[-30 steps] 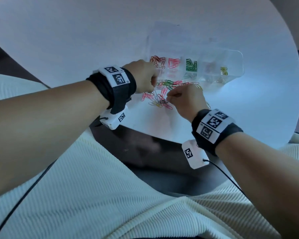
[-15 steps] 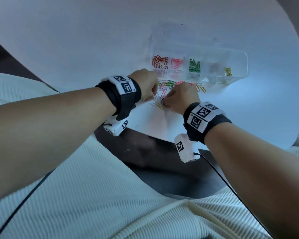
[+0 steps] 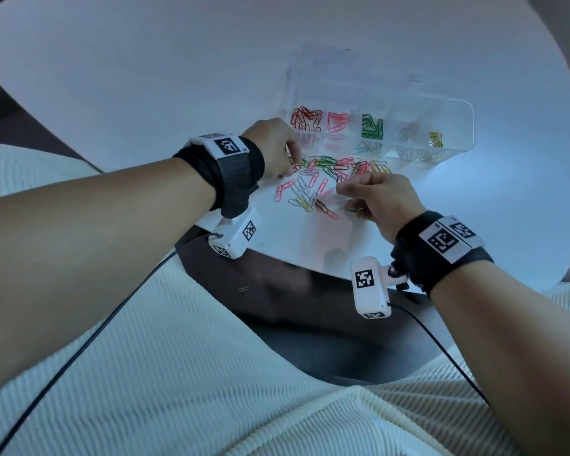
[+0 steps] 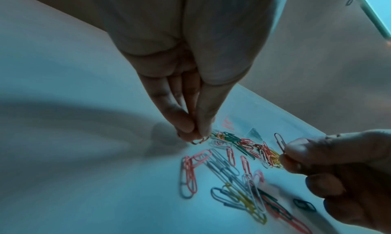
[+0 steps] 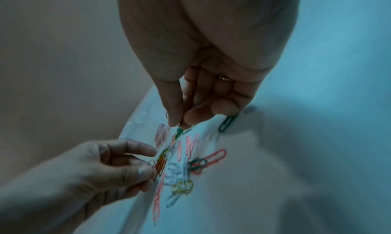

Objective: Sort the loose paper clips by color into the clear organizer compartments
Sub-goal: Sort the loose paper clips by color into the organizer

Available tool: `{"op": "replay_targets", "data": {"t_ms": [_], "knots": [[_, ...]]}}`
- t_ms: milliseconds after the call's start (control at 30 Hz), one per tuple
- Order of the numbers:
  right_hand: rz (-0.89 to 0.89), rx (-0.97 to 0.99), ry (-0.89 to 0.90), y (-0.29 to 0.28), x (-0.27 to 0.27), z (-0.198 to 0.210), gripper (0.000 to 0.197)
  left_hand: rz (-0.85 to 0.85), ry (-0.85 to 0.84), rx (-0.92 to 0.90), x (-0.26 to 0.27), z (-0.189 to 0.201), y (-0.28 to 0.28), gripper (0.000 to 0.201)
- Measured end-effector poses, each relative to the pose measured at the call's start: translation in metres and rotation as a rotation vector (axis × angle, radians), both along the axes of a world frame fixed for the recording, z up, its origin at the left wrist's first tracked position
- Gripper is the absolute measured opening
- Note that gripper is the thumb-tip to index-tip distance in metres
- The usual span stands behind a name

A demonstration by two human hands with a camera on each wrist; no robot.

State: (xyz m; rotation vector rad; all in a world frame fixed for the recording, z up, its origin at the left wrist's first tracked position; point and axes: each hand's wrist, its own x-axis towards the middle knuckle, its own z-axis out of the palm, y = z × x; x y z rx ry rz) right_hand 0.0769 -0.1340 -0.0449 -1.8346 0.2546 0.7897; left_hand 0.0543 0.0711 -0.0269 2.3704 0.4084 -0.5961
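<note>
On the white surface (image 3: 178, 77), left to right: the left hand (image 4: 190, 127) pinches a red wire clip (image 4: 200, 140); loose glossy paper clips (image 3: 313, 189) lie between; the right hand (image 4: 330, 162) pinches a dark red clip (image 4: 280, 141) upright. Beyond both grips sits the clear plastic organizer (image 3: 454, 126), long axis crosswise.

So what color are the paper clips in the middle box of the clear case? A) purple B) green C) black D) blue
B: in the head view the middle compartment of the clear organizer holds a bunch of green paper clips, with red ones and pink ones in the compartments to their left.
</note>
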Motion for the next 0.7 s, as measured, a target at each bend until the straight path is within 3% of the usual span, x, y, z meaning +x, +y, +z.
{"op": "replay_targets", "data": {"t_ms": [67, 333, 467, 567, 633, 700], "knots": [[-0.027, 0.057, 0.037, -0.003, 0.001, 0.000, 0.014, 0.005, 0.009, -0.009, 0.000, -0.002, 0.001, 0.024], [-0.158, 0.354, 0.210, -0.006, 0.003, 0.004, 0.023, 0.109, 0.008, -0.041, 0.001, -0.002, -0.004, 0.013], [-0.339, 0.470, 0.301, -0.011, 0.007, 0.005, 0.024, 0.050, 0.014, 0.008, 0.003, -0.005, -0.006, 0.026], [-0.377, 0.445, 0.309, -0.014, 0.010, 0.006, 0.029, -0.059, -0.001, 0.130, 0.003, -0.001, -0.003, 0.023], [-0.369, 0.346, 0.268, -0.014, 0.011, 0.005, 0.038, -0.115, -0.012, 0.216, 0.002, 0.002, -0.002, 0.015], [-0.358, 0.187, 0.159, -0.013, 0.013, 0.005, 0.044, -0.159, -0.011, 0.263, -0.001, 0.000, -0.001, 0.019]]}}
